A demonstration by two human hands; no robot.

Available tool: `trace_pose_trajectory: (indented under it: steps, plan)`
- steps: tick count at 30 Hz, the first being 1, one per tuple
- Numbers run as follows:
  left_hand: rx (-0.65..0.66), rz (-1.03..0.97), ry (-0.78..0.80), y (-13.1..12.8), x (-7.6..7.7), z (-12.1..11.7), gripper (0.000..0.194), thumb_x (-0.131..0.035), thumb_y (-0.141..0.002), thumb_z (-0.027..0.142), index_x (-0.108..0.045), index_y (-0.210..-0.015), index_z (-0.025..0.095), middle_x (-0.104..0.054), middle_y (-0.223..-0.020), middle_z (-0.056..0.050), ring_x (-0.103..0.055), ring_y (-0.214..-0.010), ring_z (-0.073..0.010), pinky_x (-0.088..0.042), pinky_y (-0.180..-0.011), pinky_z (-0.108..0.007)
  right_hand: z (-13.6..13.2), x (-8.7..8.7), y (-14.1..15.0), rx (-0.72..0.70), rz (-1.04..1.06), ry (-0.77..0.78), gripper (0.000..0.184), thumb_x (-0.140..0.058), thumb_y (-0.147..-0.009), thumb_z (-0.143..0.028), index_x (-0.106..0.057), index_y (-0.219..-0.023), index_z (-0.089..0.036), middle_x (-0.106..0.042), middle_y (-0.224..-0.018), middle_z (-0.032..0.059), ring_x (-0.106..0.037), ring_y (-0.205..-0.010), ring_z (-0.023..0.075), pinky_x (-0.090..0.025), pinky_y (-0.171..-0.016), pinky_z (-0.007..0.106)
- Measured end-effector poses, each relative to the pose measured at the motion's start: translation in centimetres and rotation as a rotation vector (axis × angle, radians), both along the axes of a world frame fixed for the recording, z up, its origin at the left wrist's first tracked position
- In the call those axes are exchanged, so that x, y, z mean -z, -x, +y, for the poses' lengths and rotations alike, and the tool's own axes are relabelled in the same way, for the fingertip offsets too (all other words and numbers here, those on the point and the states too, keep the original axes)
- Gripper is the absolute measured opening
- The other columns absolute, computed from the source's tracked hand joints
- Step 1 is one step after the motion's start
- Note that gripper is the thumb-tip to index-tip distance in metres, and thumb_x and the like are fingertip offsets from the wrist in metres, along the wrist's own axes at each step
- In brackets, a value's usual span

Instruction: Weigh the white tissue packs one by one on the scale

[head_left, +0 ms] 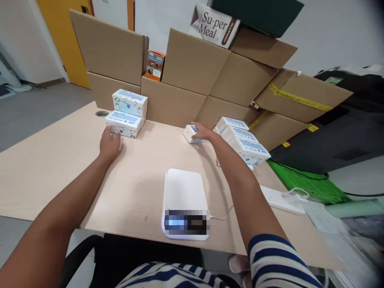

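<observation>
On the left of the table, white-and-blue tissue packs (124, 124) are stacked by the cardboard. My left hand (110, 146) is at the near left corner of the lower front pack, thumb and fingers apart, seemingly touching it. Near the middle back, my right hand (201, 132) grips a smaller-looking white pack (189, 135) with blue print, its fingers over the top and far side. Right of that hand, more tissue packs (246, 148) stand in a stepped pile, partly behind my forearm. A white digital scale (184, 186) lies in front of me, its display lit but blurred.
Cardboard boxes (177, 100) wall off the table's back edge. An orange box (155, 66) and a "Su-per Meal" carton (214, 26) sit among them. From the scale a white cable (222, 218) runs right, towards a power strip (282, 199). A round hole (102, 113) pierces the tabletop.
</observation>
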State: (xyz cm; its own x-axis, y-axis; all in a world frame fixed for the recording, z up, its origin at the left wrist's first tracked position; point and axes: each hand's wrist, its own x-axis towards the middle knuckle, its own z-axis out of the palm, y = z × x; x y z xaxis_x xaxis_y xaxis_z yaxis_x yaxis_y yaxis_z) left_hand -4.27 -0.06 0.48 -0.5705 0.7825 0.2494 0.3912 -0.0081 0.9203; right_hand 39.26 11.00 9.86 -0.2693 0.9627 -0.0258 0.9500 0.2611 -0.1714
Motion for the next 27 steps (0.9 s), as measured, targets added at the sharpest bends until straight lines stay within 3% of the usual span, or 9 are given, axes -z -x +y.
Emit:
trace_pose_trajectory:
  steps: [5, 7, 9, 11, 14, 16, 21, 24, 27]
  plan:
    - [-0.028, -0.063, -0.116, 0.5, 1.2, 0.5, 0.04, -0.068, -0.094, 0.028, -0.07, -0.134, 0.023, -0.068, -0.159, -0.014, -0.059, -0.157, -0.0336, -0.039, -0.14, -0.054, 2.2, 0.8, -1.0, 0.099, -0.178, 0.086, 0.13, -0.104, -0.058, -0.038, -0.046, -0.173, -0.025, -0.047, -0.178, 0.0213, -0.045, -0.164, 0.0473, -0.042, -0.133, 0.058]
    - [-0.023, -0.1, -0.145, 0.7, 1.6, 0.7, 0.035, -0.067, -0.094, 0.028, -0.07, -0.129, 0.024, -0.07, -0.154, -0.013, -0.062, -0.152, -0.0324, -0.043, -0.138, -0.054, 2.8, 1.1, -0.5, 0.127, -0.242, 0.096, 0.131, -0.102, -0.059, -0.037, -0.043, -0.176, -0.025, -0.045, -0.179, 0.0241, -0.044, -0.165, 0.0509, -0.043, -0.131, 0.062]
    - [-0.033, -0.128, -0.14, 0.8, 1.8, 0.9, 0.033, -0.068, -0.094, 0.028, -0.07, -0.126, 0.025, -0.069, -0.153, -0.014, -0.064, -0.148, -0.0328, -0.047, -0.134, -0.054, 3.3, 1.0, 0.3, 0.13, -0.281, 0.115, 0.127, -0.1, -0.064, -0.036, -0.042, -0.176, -0.025, -0.052, -0.174, 0.025, -0.053, -0.159, 0.0494, -0.049, -0.126, 0.06]
    - [-0.05, -0.133, -0.139, 0.9, 1.9, 1.0, 0.032, -0.069, -0.093, 0.027, -0.07, -0.125, 0.027, -0.068, -0.152, -0.014, -0.064, -0.147, -0.0335, -0.047, -0.133, -0.054, 3.7, 0.4, 1.0, 0.114, -0.296, 0.131, 0.117, -0.098, -0.069, -0.038, -0.047, -0.174, -0.025, -0.061, -0.168, 0.0236, -0.062, -0.152, 0.0459, -0.053, -0.122, 0.055]
    - [-0.043, -0.125, -0.161, 0.8, 2.0, 1.0, 0.034, -0.072, -0.091, 0.024, -0.07, -0.124, 0.027, -0.067, -0.149, -0.013, -0.064, -0.146, -0.0329, -0.045, -0.135, -0.051, 3.9, -0.7, 1.5, 0.087, -0.288, 0.14, 0.1, -0.094, -0.078, -0.048, -0.057, -0.167, -0.022, -0.062, -0.168, 0.0215, -0.061, -0.155, 0.0435, -0.051, -0.126, 0.051]
    - [-0.028, -0.127, -0.165, 0.6, 2.0, 1.0, 0.035, -0.071, -0.09, 0.024, -0.07, -0.125, 0.026, -0.066, -0.149, -0.013, -0.065, -0.143, -0.0324, -0.046, -0.134, -0.049, 3.5, -0.9, 1.4, 0.094, -0.268, 0.147, 0.104, -0.09, -0.082, -0.057, -0.052, -0.171, -0.02, -0.055, -0.175, 0.021, -0.057, -0.158, 0.0427, -0.051, -0.126, 0.051]
    - [-0.032, -0.157, -0.167, 0.2, 1.9, 1.2, 0.031, -0.07, -0.091, 0.023, -0.068, -0.122, 0.027, -0.065, -0.148, -0.012, -0.067, -0.138, -0.031, -0.05, -0.13, -0.049, 1.0, 0.8, 1.0, 0.173, -0.212, 0.154, 0.143, -0.093, -0.073, -0.071, -0.023, -0.182, -0.01, -0.044, -0.179, 0.0294, -0.056, -0.159, 0.0432, -0.055, -0.124, 0.048]
    - [-0.033, -0.181, -0.159, 0.3, 2.0, 1.5, 0.029, -0.07, -0.092, 0.022, -0.067, -0.12, 0.028, -0.065, -0.145, -0.011, -0.068, -0.137, -0.0301, -0.052, -0.128, -0.049, -0.8, 0.9, 0.7, 0.166, -0.18, 0.166, 0.147, -0.095, -0.073, -0.069, -0.018, -0.183, -0.008, -0.039, -0.181, 0.0292, -0.049, -0.165, 0.0414, -0.047, -0.133, 0.044]
    - [-0.015, -0.18, -0.152, 0.3, 2.1, 1.7, 0.027, -0.072, -0.094, 0.024, -0.067, -0.121, 0.025, -0.063, -0.146, -0.012, -0.067, -0.137, -0.0293, -0.053, -0.127, -0.045, -2.8, -0.6, -1.1, 0.137, -0.158, 0.155, 0.144, -0.098, -0.072, -0.064, -0.022, -0.183, -0.013, -0.033, -0.185, 0.0247, -0.04, -0.171, 0.0417, -0.034, -0.142, 0.046]
